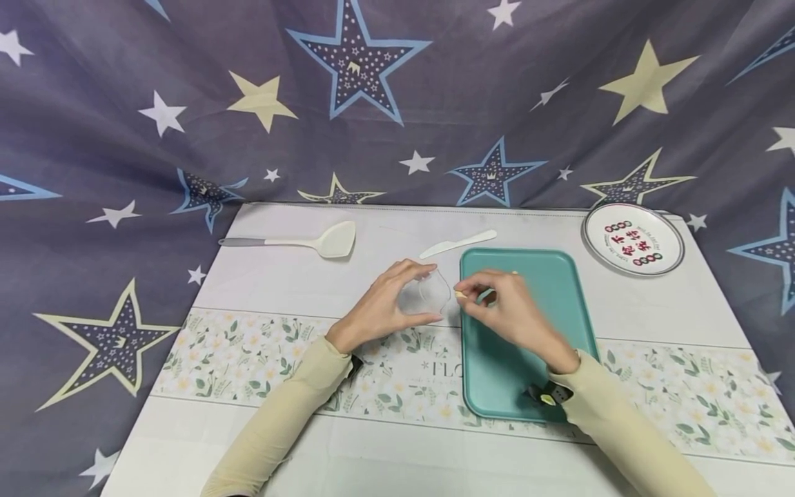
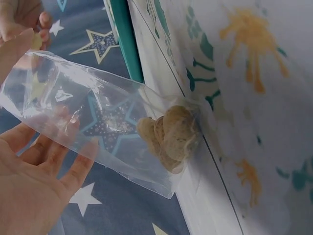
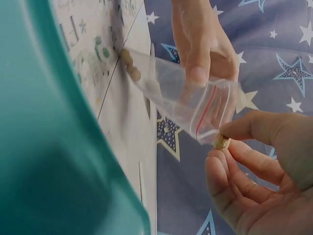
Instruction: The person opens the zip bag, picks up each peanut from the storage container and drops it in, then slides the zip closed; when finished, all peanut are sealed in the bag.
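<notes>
A clear zip-lock bag [image 3: 168,90] with a red line near its mouth is held by my left hand [image 1: 388,300], thumb and fingers spreading the mouth. Several tan, rounded biscuit-like pieces [image 2: 173,137] lie at the bottom of the bag. My right hand [image 1: 509,307] pinches one small tan piece [image 3: 221,142] between thumb and fingertips, right beside the bag's mouth. Beneath the right hand and forearm is a teal tray [image 1: 497,376], partly hidden by them. A tiny yellowish bit [image 1: 515,273] shows just behind the right hand; I cannot tell what it is.
Behind the left hand lies a white spatula [image 1: 337,240] with a grey handle. A white plastic knife [image 1: 458,244] rests behind the tray. At the far right stands a white plate [image 1: 601,238] with red characters. The star-patterned curtain [image 1: 447,90] hangs along the table's back edge.
</notes>
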Demonstrator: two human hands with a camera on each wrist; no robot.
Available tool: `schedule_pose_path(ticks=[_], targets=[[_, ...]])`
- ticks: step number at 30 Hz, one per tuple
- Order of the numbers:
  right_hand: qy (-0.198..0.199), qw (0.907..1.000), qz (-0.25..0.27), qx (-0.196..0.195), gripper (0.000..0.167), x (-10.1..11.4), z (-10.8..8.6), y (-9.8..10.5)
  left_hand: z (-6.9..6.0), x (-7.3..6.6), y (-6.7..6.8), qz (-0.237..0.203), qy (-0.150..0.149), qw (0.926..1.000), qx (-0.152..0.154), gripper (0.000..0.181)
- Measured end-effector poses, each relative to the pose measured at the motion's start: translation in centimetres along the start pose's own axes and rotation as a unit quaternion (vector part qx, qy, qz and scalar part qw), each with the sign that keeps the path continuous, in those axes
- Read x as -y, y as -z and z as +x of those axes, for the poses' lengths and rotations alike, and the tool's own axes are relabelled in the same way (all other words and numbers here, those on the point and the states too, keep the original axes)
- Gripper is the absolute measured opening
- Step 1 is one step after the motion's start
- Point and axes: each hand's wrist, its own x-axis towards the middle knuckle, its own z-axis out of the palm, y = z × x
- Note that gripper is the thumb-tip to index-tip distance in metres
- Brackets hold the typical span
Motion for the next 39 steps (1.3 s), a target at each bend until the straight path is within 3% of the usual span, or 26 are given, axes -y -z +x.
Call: schedule_pose_path(ticks=[16, 27, 39], targets=[[0.002, 0.9998, 0.016, 0.006, 0.013, 0.9, 0.8, -1.5, 0.2, -0.3, -0.3, -0.011, -0.003, 0.9999, 0.009, 0.081], [0.002, 0.9998, 0.019, 0.01, 0.013, 0.6, 0.7, -1.7, 0.2, -0.3, -0.5, -0.014, -0.01, 0.9998, 0.008, 0.081], [0.001, 0.9998, 0.017, -0.011, 0.014, 0.0, 0.1, -1.2, 0.1, -0.5, -0.5, -0.008, -0.002, 0.9999, 0.013, 0.081]])
